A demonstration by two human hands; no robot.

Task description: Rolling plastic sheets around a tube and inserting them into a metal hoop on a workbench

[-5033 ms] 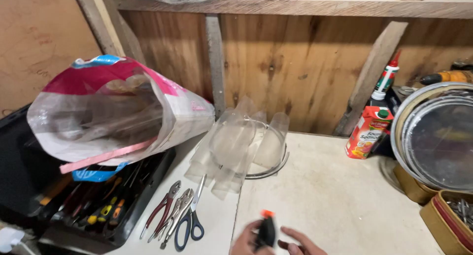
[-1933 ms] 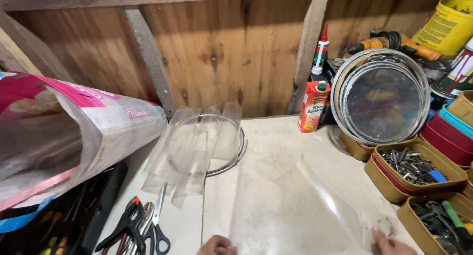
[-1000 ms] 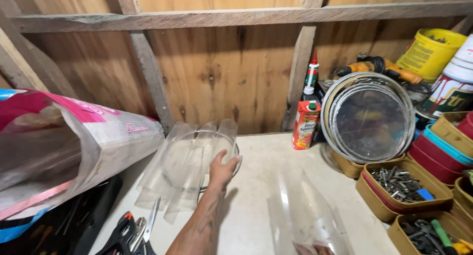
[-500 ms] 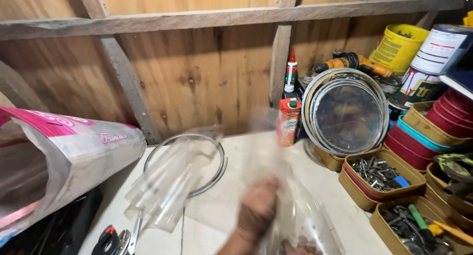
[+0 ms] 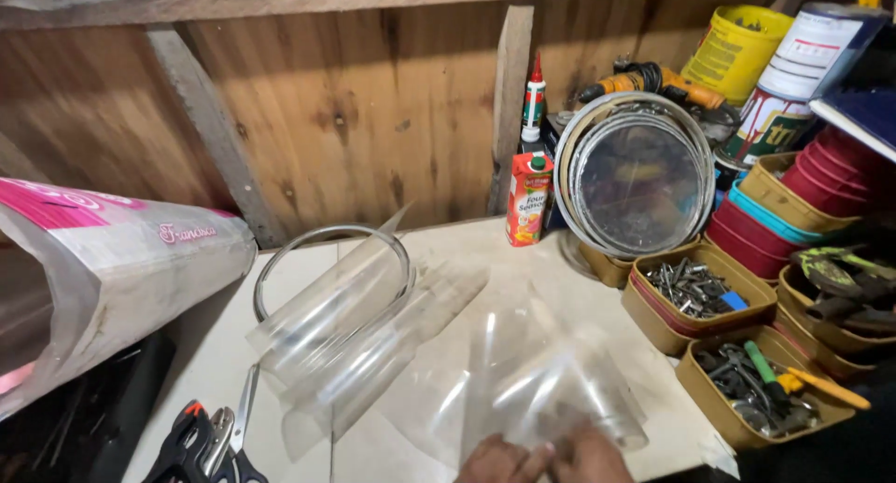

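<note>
Your left hand (image 5: 499, 462) and right hand (image 5: 586, 457) sit together at the bottom edge, fingers pinching the near edge of a curled clear plastic sheet (image 5: 523, 385) on the worktop (image 5: 467, 259). Risk: the springy sheet may slip your pinch and uncurl into the rolled clear sheets (image 5: 345, 329) beside it. Right, one yellow tray (image 5: 695, 296) holds screws; the nearer tray (image 5: 761, 385) holds bits and small tools.

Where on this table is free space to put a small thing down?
One bare patch lies between the metal ring and the juice carton, along the wall. The right side is crowded with trays of hardware; clear plastic sheets cover the middle.
</note>
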